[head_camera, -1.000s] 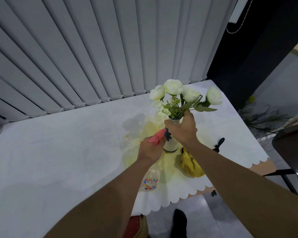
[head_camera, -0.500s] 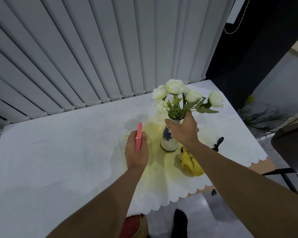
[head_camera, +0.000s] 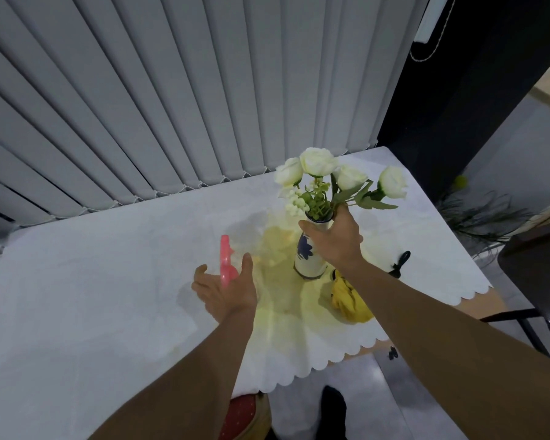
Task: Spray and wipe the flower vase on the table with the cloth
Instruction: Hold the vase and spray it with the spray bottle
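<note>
A white vase with a blue pattern stands upright on the white tablecloth and holds white roses. My right hand grips the vase at its neck from above. To the vase's left, the pink head of the spray bottle sticks up just beyond my left hand, whose fingers are spread apart around it; the bottle's body is hidden behind the hand. A crumpled yellow cloth lies on the table just right of the vase's base, under my right forearm.
A yellowish wet patch spreads over the tablecloth around the vase. A small black object lies right of the vase. Vertical blinds close the far side. A dark chair stands off the table's right edge.
My left hand carried the spray bottle away from the vase to the left, lowered it to the table, and its fingers have spread. The right hand has stayed on the vase's neck.
</note>
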The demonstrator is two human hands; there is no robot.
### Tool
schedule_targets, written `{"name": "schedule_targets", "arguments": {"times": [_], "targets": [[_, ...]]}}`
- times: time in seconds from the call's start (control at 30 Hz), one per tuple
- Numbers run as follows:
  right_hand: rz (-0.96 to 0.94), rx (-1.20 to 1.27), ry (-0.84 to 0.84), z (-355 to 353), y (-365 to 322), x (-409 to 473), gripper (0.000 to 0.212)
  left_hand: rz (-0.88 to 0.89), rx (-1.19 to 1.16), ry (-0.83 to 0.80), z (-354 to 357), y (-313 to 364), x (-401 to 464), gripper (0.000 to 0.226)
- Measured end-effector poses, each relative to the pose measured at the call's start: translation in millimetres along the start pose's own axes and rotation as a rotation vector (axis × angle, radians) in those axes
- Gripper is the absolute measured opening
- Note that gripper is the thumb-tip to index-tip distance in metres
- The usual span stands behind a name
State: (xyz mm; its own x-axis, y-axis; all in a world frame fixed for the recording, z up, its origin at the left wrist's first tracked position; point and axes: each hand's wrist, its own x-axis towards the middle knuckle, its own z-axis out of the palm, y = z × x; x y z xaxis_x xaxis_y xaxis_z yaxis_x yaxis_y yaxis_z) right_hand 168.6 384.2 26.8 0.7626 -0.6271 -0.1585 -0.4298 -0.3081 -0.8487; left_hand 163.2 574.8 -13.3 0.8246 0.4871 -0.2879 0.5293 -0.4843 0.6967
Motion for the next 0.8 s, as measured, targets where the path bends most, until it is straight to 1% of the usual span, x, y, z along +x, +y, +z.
{"name": "schedule_targets", "arguments": {"times": [0.07,0.13,0.2,0.23,0.27,0.33,0.37,0.4,0.43,0.47,0.53,0.6,0.67,0.73,0.77,0.8], "targets": [[-0.007,0.003,0.005,-0.2,-0.1,0.0,0.05,-0.177,0.035,-0.026,-2.2,-1.7,-0.4,0.109],[-0.014,-0.006,0.006,-0.8,-1.1,-0.2,0.049,-0.334,0.149,-0.092,-3.6,-6.4,-2.6,0.117],[-0.013,-0.022,0.005,-2.3,-2.5,-0.4,0.05,-0.439,0.205,-0.257,1.3,-17.2,-2.9,0.118],[-0.012,-0.027,0.006,-2.8,-2.7,-0.1,0.051,-0.487,0.174,-0.362,4.6,-23.7,-2.2,0.113],[-0.013,-0.029,0.008,-3.6,-3.2,0.0,0.052,-0.569,0.102,-0.458,4.9,-26.7,-4.1,0.103],[-0.007,-0.019,0.004,-3.8,-3.3,-0.2,0.052,-0.69,-0.04,-0.637,0.6,-23.6,-13.6,0.067],[-0.004,-0.011,-0.002,-3.5,-3.0,-0.5,0.052,-0.669,-0.053,-0.716,2.4,-21.7,-17.2,0.053],[-0.002,-0.006,-0.009,-3.2,-3.0,-1.0,0.053,-0.628,-0.039,-0.777,3.2,-14.2,-22.8,0.047],[-0.001,-0.002,-0.015,-2.9,-3.0,-1.4,0.056,-0.548,-0.003,-0.812,7.3,-5.7,-27.1,0.043],[-0.001,0.003,-0.019,-2.4,-2.6,-1.3,0.058,-0.443,0.0,-0.805,11.0,3.8,-29.3,0.041],[0.0,0.009,-0.027,-2.1,-2.0,-1.6,0.059,-0.201,-0.053,-0.723,18.3,25.8,-35.1,0.037],[-0.003,0.002,-0.035,-3.0,-1.2,-1.7,0.052,-0.012,-0.19,-0.66,26.5,46.1,-35.0,0.033],[-0.017,-0.018,-0.034,-4.6,-0.2,-1.8,0.049,0.14,-0.347,-0.654,28.3,66.5,-36.5,0.031],[-0.02,-0.033,-0.032,-5.1,0.7,-1.3,0.047,0.282,-0.323,-0.692,30.4,80.5,-36.3,0.034],[-0.02,-0.039,-0.03,-5.7,0.7,-0.9,0.046,0.338,-0.275,-0.709,36.0,84.6,-33.9,0.036],[-0.024,-0.039,-0.029,-6.1,0.6,-0.6,0.045,0.381,-0.226,-0.713,39.1,89.7,-33.4,0.033]]}}
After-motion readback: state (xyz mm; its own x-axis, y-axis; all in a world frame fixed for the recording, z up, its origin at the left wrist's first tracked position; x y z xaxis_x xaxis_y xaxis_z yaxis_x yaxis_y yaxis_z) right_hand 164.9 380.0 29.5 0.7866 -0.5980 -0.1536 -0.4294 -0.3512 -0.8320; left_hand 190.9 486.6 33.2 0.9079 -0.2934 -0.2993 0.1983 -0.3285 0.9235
